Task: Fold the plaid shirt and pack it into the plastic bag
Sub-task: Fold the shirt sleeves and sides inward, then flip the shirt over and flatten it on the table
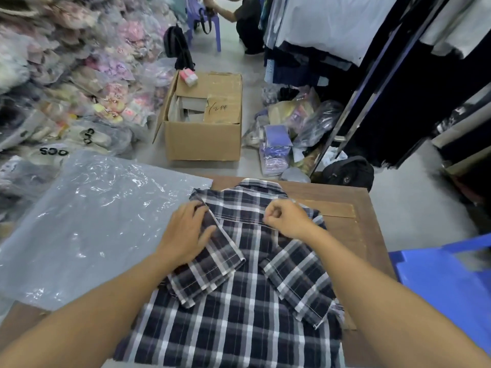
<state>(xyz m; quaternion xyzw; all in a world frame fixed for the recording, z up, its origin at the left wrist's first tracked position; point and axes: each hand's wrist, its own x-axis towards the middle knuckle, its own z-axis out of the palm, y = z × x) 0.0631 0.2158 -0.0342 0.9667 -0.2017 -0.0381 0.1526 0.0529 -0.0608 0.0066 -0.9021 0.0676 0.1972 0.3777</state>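
Observation:
A dark blue and white plaid shirt (239,309) lies back-up on a brown wooden table (353,235), collar at the far end. Both short sleeves are folded inward across the back. My left hand (186,232) rests on the left shoulder fold, fingers curled over its edge. My right hand (287,217) is closed, pinching the fabric near the right shoulder seam. A clear plastic bag (90,221) lies flat on the table's left side, touching the shirt's left edge and overhanging the table.
An open cardboard box (204,136) stands on the floor beyond the table. Heaps of bagged clothes (66,75) fill the left. A rack of hanging garments (372,49) is at the right, a blue plastic stool (446,282) near right. A person crouches at the far end.

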